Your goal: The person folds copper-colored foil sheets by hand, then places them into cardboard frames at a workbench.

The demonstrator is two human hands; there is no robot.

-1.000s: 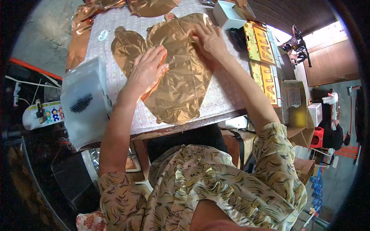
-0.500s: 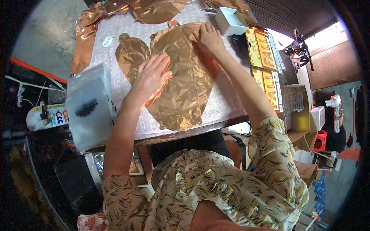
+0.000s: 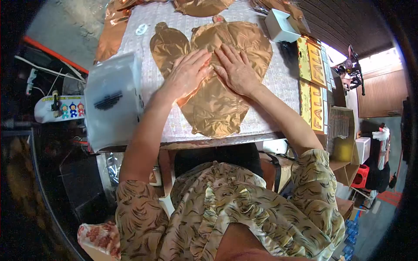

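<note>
A flat, deflated copper-gold foil balloon (image 3: 217, 108) lies on the table in front of me, its surface creased. A rounded lobe with a small tab sticks out at its upper left. My left hand (image 3: 188, 75) rests on the balloon's left part, fingers stretched out and pointing up to the right. Beside it, my right hand (image 3: 237, 71) lies flat on the balloon's middle with fingers spread. The thumbs nearly meet between them. Neither hand grips anything. A small tag with a red mark (image 3: 218, 19) shows at the balloon's top edge.
A stack of clear plastic bags (image 3: 113, 104) sits at the table's left edge. White rings (image 3: 141, 29) and more copper foil (image 3: 204, 6) lie farther back. An open white box (image 3: 282, 25) stands at the back right, near yellow "FALL" packs (image 3: 315, 65). A cardboard box (image 3: 342, 143) is beyond.
My right hand has moved from the balloon's upper right down and left to its middle, beside my left hand. The view has shifted slightly.
</note>
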